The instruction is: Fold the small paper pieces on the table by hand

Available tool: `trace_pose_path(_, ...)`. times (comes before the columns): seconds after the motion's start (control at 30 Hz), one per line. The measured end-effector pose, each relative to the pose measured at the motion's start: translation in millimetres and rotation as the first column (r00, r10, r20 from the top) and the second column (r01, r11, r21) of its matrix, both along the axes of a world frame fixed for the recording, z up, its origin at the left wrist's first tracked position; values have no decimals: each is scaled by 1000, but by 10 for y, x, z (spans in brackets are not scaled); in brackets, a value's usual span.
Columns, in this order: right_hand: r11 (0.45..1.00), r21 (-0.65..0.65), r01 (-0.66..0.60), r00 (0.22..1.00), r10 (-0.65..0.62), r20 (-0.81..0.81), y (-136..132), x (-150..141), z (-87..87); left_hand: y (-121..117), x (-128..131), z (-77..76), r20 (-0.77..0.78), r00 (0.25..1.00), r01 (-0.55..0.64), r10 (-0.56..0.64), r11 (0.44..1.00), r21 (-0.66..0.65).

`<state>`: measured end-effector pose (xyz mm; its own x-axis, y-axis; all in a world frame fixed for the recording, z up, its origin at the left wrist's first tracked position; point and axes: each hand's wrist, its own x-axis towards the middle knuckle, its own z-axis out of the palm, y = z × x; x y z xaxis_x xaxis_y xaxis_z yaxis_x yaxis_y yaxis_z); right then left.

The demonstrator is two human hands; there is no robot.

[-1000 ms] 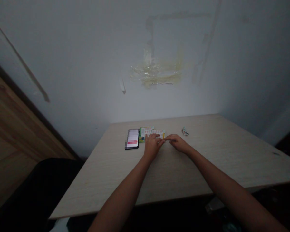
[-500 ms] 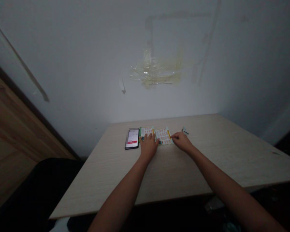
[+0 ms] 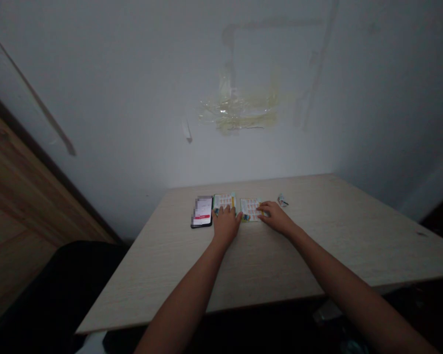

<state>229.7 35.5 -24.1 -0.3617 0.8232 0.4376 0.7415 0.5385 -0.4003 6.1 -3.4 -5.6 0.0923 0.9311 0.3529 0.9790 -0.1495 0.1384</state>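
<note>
2 cards lie beneath flat fingers on a pale table below a taped wall.

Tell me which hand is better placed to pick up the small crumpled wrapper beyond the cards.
Right, probably: the right hand lies just short of the wrapper, its fingers at the printed card. The left hand rests farther away, at the green-edged card.

left hand on a printed card — right hand on a second card

Head-worn view, forward and down onto the hands
</note>
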Motion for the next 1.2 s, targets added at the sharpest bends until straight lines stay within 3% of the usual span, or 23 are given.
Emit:
trace_pose_path(0.43, 998, -61, -15, 998, 19, 62, 22, -1, -19, 42, -24, -24, -72, 997, 20, -18, 999, 27)
trace_pose_path(0.83, 990, -105, -97, 995, 96, -15, 15, 34, 41, 30, -15, 14, -24, 999, 50, -49, 998, 41)
trace_pose_path(1.0, 977, -163, -141, 989, 131, -71, 39, 96, 4, 53, -22, 35, 18, 985, 174, -173, 985, -18)
trace_pose_path(1.2, 957, -224, -184, 982, 171, -75, 59, 153, -27, 57, -73, 28, 64, 926, 377, -372, 920, -110)
